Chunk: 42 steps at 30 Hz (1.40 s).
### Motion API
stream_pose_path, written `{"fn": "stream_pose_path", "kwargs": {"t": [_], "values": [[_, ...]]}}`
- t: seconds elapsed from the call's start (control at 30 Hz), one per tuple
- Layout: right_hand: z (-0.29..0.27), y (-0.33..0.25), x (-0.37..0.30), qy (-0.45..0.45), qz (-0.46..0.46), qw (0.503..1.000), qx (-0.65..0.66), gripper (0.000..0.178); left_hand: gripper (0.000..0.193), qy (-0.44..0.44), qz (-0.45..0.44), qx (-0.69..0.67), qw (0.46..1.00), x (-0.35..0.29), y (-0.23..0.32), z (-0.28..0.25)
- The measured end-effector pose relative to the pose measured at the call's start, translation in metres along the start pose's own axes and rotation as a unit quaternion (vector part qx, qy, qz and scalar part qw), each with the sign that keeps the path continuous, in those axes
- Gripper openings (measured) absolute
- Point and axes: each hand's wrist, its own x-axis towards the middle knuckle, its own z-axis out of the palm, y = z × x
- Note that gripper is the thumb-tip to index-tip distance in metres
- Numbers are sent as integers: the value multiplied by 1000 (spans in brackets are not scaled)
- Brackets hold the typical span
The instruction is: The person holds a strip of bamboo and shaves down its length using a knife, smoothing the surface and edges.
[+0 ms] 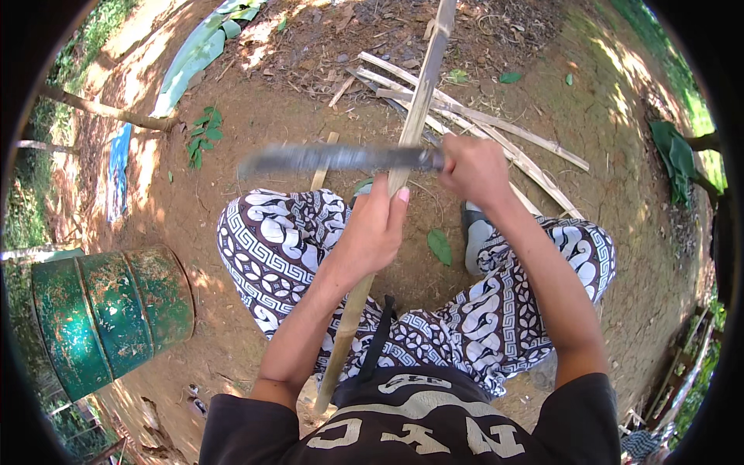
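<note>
My left hand [375, 232] is closed around a long bamboo strip [418, 108], which runs from the far top edge down between my knees to my lap. My right hand [477, 169] grips the handle of a machete [333, 158]. Its dark blade points left and lies across the bamboo just beyond my left fingers; motion smears its tip end. Whether the edge bites into the bamboo, I cannot tell. The machete's handle is mostly hidden in my right fist.
Several split bamboo strips [504, 128] lie on the ground ahead to the right. A rusty green drum [112, 314] stands at the left. A short bamboo piece [325, 159] lies beneath the blade. Wood shavings and leaves [439, 246] are scattered on the bare earth [263, 101].
</note>
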Motion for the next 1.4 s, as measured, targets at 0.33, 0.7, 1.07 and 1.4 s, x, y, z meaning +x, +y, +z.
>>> {"fn": "stream_pose_path", "kwargs": {"t": [0.33,0.7,1.07,1.4], "values": [[1,-9,-12,-44,6,996,72,9,20,0,-13,-78,997,7,5,-2],[12,20,3,29,-57,998,14,16,28,10,1,-34,999,8,2,-3],[1,46,38,40,94,995,-9,9,20,0,-26,-14,1000,-10,4,1],[-8,4,5,-39,21,997,62,10,21,-28,-100,-257,961,6,19,-18]]}}
